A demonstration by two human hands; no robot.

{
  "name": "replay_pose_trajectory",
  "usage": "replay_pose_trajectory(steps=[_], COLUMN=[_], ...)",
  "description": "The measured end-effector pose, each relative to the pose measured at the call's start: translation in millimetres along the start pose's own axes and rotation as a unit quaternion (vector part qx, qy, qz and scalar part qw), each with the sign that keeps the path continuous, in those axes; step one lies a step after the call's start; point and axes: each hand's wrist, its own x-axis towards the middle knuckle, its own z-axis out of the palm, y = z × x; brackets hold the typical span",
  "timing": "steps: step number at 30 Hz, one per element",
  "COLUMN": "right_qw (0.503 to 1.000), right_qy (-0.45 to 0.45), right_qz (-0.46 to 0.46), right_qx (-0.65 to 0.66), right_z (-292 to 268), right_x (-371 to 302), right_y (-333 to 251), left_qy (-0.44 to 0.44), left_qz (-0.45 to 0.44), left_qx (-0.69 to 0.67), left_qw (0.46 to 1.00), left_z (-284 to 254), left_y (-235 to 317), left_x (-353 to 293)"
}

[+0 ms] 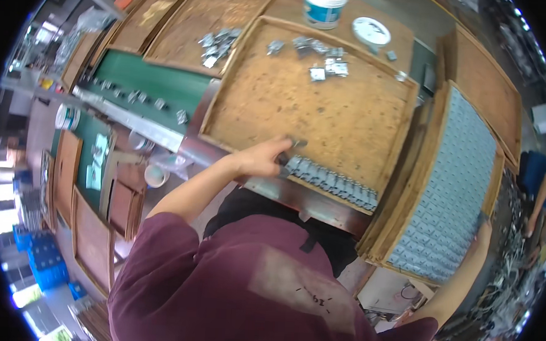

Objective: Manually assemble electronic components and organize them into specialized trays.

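Note:
My left hand [262, 157] reaches over the near edge of a shallow wooden tray [313, 114], its fingers closed around a small metal part [298, 143]. Just right of these fingers, a row of similar metal parts [331, 181] stands along the tray's near rim. On the far right, my right hand [483, 234] is at the right edge of a second wooden tray, beside its dense rows of grey-blue metal parts [448, 186]. Its fingers are bunched around something dark that I cannot make out.
Loose metal parts [328, 65] lie at the tray's far side. Beyond stand a white-and-blue bucket [324, 9] and a round white lid [371, 32]. Spaced parts lie on a green conveyor belt [148, 80] at left. Another person's arm [538, 203] shows at far right.

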Motion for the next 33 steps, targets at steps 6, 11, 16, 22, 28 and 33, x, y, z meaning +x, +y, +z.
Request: replay_pose_trajectory(steps=[6, 11, 16, 22, 28, 33], right_qw=[0.997, 0.959, 0.931, 0.924, 0.934, 0.921], right_qy=[0.044, 0.193, 0.133, 0.03, -0.067, -0.193], right_qz=[-0.05, -0.135, -0.196, -0.226, -0.225, -0.178], right_qx=[0.027, 0.155, 0.277, 0.308, 0.269, 0.287], right_z=[-29.6, -35.9, 28.4, 133.4, 226.0, 266.9], right_x=[15.4, 20.2, -93.3, -258.5, -334.5, -382.6], right_y=[14.8, 34.0, -22.0, -86.6, -110.4, -99.8], left_qy=[0.444, 0.419, 0.411, 0.544, 0.298, 0.163], left_qz=[-0.091, -0.322, -0.339, -0.118, 0.069, 0.136], left_qx=[0.315, 0.352, 0.186, 0.042, -0.321, -0.238], left_qw=[0.834, 0.773, 0.826, 0.83, 0.896, 0.948], left_z=[-85.1, -130.4, -128.1, -112.4, -55.3, 6.5], left_y=[-21.8, -101.1, -122.4, -90.1, -7.9, 44.4], left_x=[-50.2, -86.9, -91.5, -90.7, -57.5, -48.8])
